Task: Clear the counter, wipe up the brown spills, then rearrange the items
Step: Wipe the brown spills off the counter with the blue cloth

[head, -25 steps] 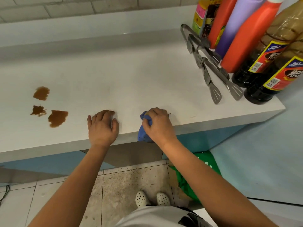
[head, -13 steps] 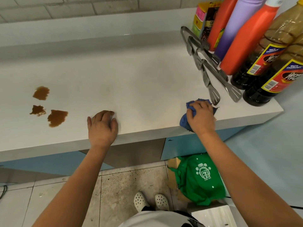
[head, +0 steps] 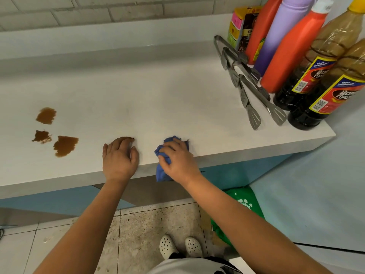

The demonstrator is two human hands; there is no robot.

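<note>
Head view: 3 glossy brown spills (head: 65,144), unwiped.

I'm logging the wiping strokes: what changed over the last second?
The right hand, gripping the blue cloth, swept right along the counter's front edge toward the tongs, then back left beside the left hand. The left hand stayed pressed flat; the brown spills remain unwiped.

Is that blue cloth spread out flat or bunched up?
Bunched up. The blue cloth sits crumpled under the right hand at the counter edge, one end hanging over.
</note>
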